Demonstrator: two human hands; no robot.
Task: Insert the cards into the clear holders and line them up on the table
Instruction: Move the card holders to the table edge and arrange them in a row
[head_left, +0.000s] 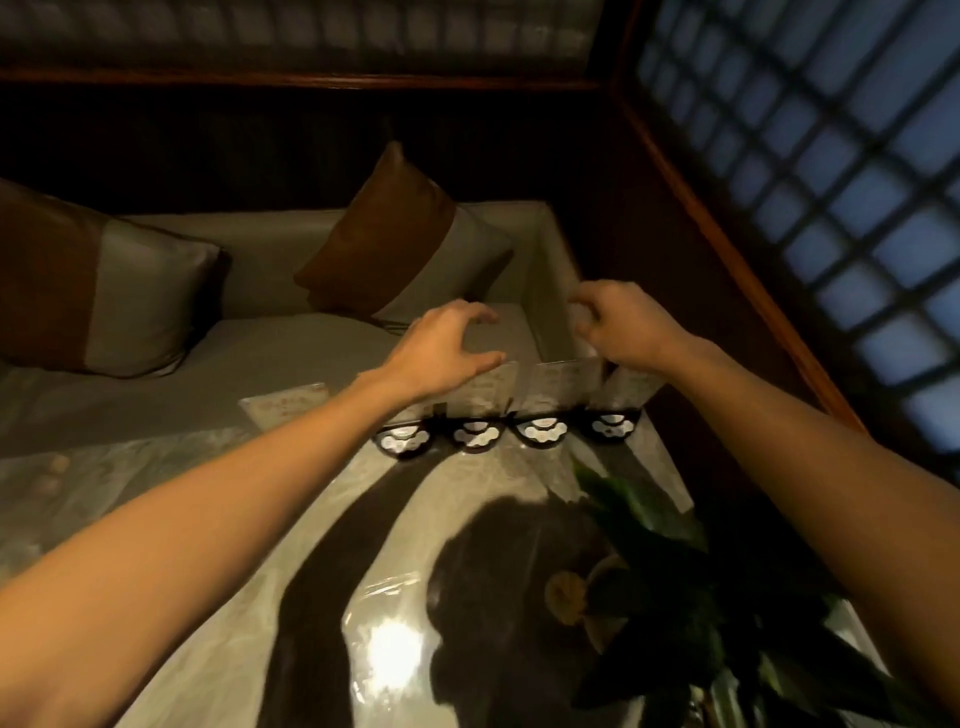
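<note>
Several clear holders with cards inside stand in a row along the table's far edge, among them one in the middle (558, 387) and one at the right end (631, 389). Each rests on a dark base (540, 431). My left hand (441, 353) hovers over the left holders with fingers spread and nothing in it. Over the right end of the row my right hand (623, 327) has its fingers curled; whether it touches a holder is unclear. A loose card (288, 405) lies flat to the left.
The table (260, 467) has a glossy cover that reflects a lamp. A leafy plant (649, 519) stands at the near right. Beyond the table is a cushioned bench (291, 343) with two pillows. A lattice window fills the right.
</note>
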